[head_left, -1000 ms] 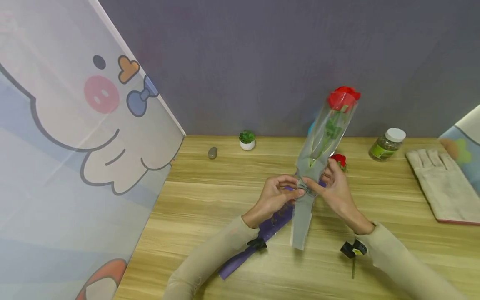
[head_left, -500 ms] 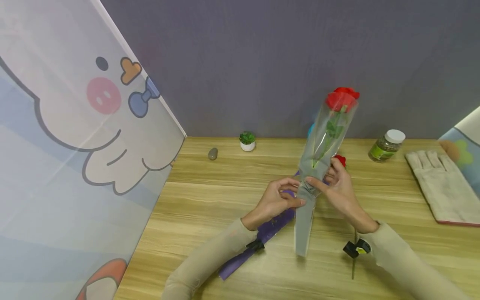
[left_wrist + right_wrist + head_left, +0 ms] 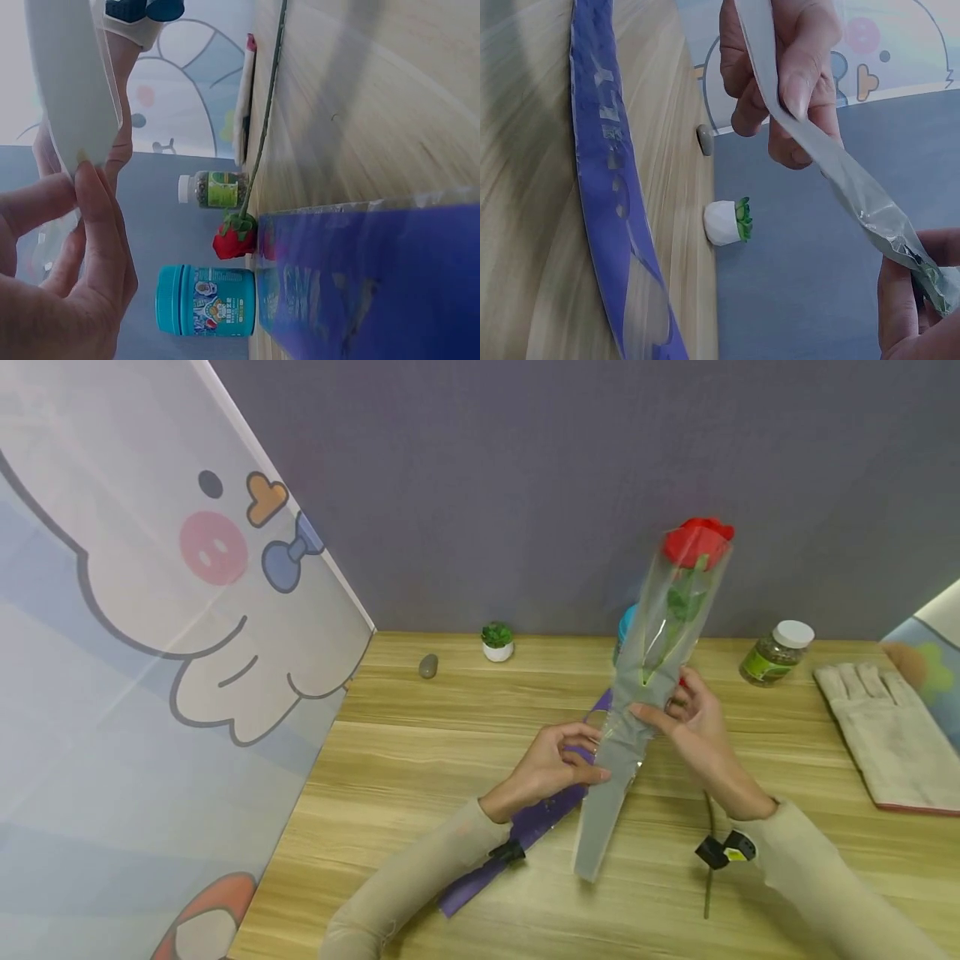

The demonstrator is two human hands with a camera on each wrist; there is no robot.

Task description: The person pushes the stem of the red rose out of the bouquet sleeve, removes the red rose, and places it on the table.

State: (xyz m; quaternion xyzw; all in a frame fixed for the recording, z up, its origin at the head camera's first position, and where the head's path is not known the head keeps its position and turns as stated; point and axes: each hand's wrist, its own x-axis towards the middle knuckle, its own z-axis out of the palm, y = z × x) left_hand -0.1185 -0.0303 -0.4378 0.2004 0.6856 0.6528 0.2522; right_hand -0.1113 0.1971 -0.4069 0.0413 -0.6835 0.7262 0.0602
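Wrapped rose: a red rose (image 3: pixel 699 545) in a sleeve (image 3: pixel 603 806), clear above and grey below, held tilted above the table (image 3: pixel 390 768), flower end far and to the right; the grey part hides the lower stem.
Left hand (image 3: pixel 546 766): thumb and fingers pinch the sleeve's edge below its creased middle.
Right hand (image 3: pixel 708 747): thumb in front, fingers behind, gripping that creased part; some fingertips hidden.
Purple wrapper (image 3: pixel 543 817): on the table, partly covered by the left arm and sleeve; lettering hard to read, contents unclear.
Loose rose (image 3: pixel 235 237): on the table, bloom mostly hidden by the right hand in the head view.
Jar (image 3: pixel 777 653): white lid on, dark bits inside.
Blue tub (image 3: pixel 217 301): lidded, contents hidden.
White pot (image 3: pixel 497 652): holds a green plant (image 3: pixel 497 633).
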